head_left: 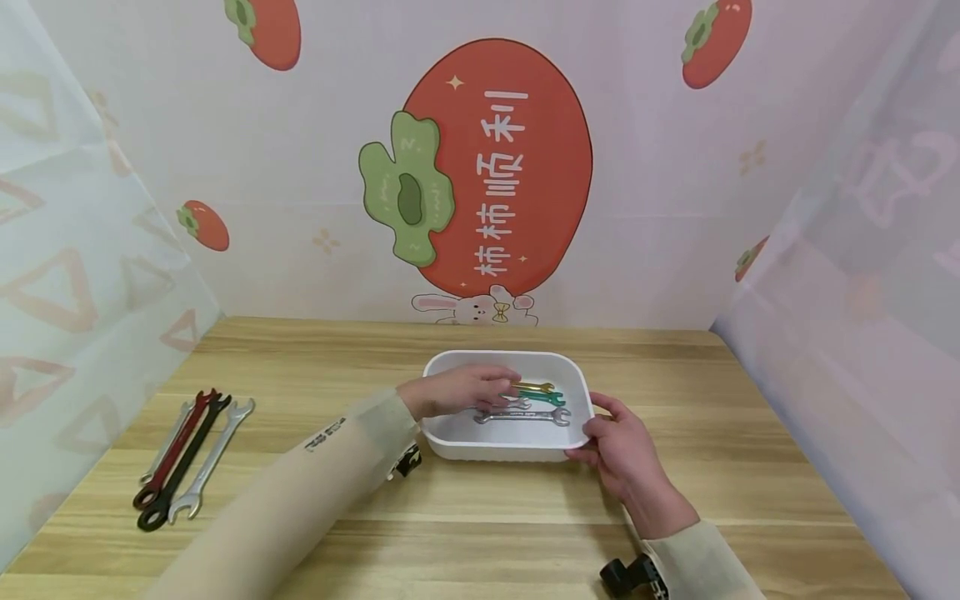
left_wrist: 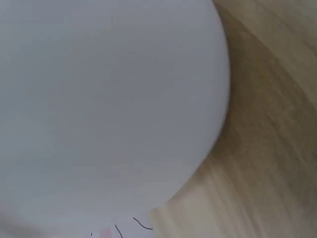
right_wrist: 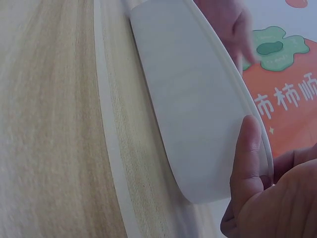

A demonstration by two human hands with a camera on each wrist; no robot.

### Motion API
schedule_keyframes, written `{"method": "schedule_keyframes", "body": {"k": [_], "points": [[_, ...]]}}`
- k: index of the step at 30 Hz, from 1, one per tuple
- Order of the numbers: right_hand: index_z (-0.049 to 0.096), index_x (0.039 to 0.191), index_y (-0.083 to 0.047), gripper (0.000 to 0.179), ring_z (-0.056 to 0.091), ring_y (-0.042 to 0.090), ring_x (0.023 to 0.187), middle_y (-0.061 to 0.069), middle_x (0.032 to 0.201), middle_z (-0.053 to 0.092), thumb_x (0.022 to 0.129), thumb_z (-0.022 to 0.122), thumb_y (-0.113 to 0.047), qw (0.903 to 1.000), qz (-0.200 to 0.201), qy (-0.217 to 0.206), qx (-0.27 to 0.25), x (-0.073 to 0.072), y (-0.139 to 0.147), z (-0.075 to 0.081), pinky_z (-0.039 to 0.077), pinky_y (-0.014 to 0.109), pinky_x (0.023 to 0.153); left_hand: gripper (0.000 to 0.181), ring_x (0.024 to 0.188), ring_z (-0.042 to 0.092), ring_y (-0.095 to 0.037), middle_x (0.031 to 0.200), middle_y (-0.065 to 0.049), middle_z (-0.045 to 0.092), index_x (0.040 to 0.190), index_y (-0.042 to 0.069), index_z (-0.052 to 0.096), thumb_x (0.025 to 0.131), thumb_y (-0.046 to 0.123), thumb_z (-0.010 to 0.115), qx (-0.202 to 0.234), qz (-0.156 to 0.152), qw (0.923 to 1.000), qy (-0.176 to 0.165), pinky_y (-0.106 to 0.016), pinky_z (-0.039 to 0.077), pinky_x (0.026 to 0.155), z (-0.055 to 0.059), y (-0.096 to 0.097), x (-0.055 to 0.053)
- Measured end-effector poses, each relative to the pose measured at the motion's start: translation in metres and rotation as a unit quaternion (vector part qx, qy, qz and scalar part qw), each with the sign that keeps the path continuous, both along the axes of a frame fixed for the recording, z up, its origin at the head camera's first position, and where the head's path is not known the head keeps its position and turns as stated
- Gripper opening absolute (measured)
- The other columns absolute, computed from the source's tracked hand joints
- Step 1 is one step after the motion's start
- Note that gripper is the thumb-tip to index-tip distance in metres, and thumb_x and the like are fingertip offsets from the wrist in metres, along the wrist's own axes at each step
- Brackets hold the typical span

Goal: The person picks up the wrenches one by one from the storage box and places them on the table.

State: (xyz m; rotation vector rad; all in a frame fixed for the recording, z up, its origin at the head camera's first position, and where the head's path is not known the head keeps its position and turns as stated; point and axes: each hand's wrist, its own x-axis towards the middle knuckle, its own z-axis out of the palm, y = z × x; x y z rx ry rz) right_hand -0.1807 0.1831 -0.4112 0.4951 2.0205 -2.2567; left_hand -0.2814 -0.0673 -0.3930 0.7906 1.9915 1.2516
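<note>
The right hand (head_left: 626, 450) is gripping the right end of a white, rounded-rectangular plastic tray (head_left: 495, 454), its digits curling about the rim. The left hand (head_left: 461, 389) is hovering over the tray's left half, fingers loosely bent; whether they are touching anything, I cannot tell. Inside the tray, a gold metal wrench (head_left: 536, 387), a green metal wrench (head_left: 546, 398) and two silver metal wrenches (head_left: 525, 416) are lying. Well left of the tray, silver, dark-red and black metal wrenches (head_left: 187, 457) are resting on a wood-grained table (head_left: 465, 533).
</note>
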Motion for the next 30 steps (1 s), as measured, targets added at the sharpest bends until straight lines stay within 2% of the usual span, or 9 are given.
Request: {"method": "schedule_keyframes", "body": {"k": [3,7,10,14,17,21,25,30], "points": [[0.041,0.148,-0.007,0.055,0.065,0.034,0.086,0.027,0.128,0.047,0.095,0.044,0.008,1.0,-0.001,-0.001,-0.001,0.0,-0.001,0.0,0.059,0.039,0.067,0.049,0.124,0.056,-0.024,0.139,-0.006,0.057,0.152,0.009,0.04,0.109,0.03,0.041,-0.022,0.005,0.9997,-0.001,-0.043,0.04,0.106,-0.004,0.001,0.0],[0.041,0.148,-0.008,0.055,0.064,0.034,0.088,0.027,0.128,0.047,0.096,0.045,0.008,1.0,-0.003,-0.003,0.001,0.0,-0.002,0.001,0.059,0.04,0.068,0.05,0.121,0.059,-0.022,0.138,-0.002,0.058,0.153,0.011,0.039,0.109,0.035,0.039,-0.043,0.01,0.999,0.008,-0.044,0.04,0.107,-0.005,0.003,0.002],[0.041,0.148,-0.009,0.055,0.064,0.035,0.09,0.026,0.129,0.047,0.096,0.045,0.008,1.0,-0.005,-0.004,0.004,0.0,-0.002,0.001,0.059,0.04,0.069,0.051,0.12,0.057,-0.015,0.135,0.006,0.058,0.152,0.017,0.043,0.104,0.036,0.05,-0.073,0.005,0.9956,0.059,-0.042,0.041,0.104,-0.005,0.006,0.002],[0.042,0.148,-0.008,0.054,0.064,0.034,0.088,0.026,0.128,0.048,0.096,0.045,0.008,1.0,-0.004,-0.002,0.006,0.0,-0.001,0.0,0.059,0.039,0.068,0.06,0.118,0.054,-0.007,0.132,0.014,0.059,0.151,0.021,0.044,0.096,0.029,0.066,-0.105,-0.02,0.988,0.112,-0.037,0.044,0.1,-0.011,0.012,0.001],[0.042,0.147,-0.008,0.054,0.065,0.033,0.087,0.027,0.128,0.048,0.096,0.046,0.008,1.0,-0.002,-0.001,0.004,0.0,-0.001,-0.001,0.059,0.039,0.068,0.064,0.116,0.057,-0.004,0.132,0.013,0.061,0.152,0.02,0.042,0.094,0.023,0.07,-0.118,-0.032,0.9862,0.112,-0.035,0.045,0.1,-0.016,0.013,0.001],[0.042,0.147,-0.008,0.054,0.065,0.034,0.089,0.027,0.128,0.048,0.096,0.046,0.008,1.0,-0.001,-0.003,0.001,0.0,-0.002,0.0,0.059,0.039,0.068,0.068,0.112,0.059,-0.004,0.13,0.015,0.061,0.152,0.026,0.042,0.092,0.02,0.073,-0.164,-0.024,0.9774,0.131,-0.038,0.043,0.103,-0.014,0.011,0.002],[0.041,0.147,-0.007,0.054,0.064,0.035,0.09,0.027,0.128,0.048,0.095,0.045,0.008,1.0,-0.003,0.0,0.004,0.001,-0.002,0.001,0.059,0.038,0.067,0.076,0.105,0.06,-0.008,0.126,0.015,0.06,0.151,0.031,0.043,0.087,0.015,0.079,-0.187,-0.018,0.9698,0.155,-0.038,0.046,0.098,-0.008,0.012,0.005],[0.041,0.148,-0.006,0.055,0.064,0.035,0.09,0.028,0.128,0.047,0.095,0.045,0.009,1.0,-0.001,0.005,0.007,0.001,-0.001,0.0,0.059,0.038,0.067,0.083,0.098,0.053,-0.011,0.12,0.016,0.058,0.151,0.034,0.045,0.081,0.01,0.082,-0.203,-0.029,0.9568,0.206,-0.03,0.047,0.086,-0.019,0.018,0.005]]}}
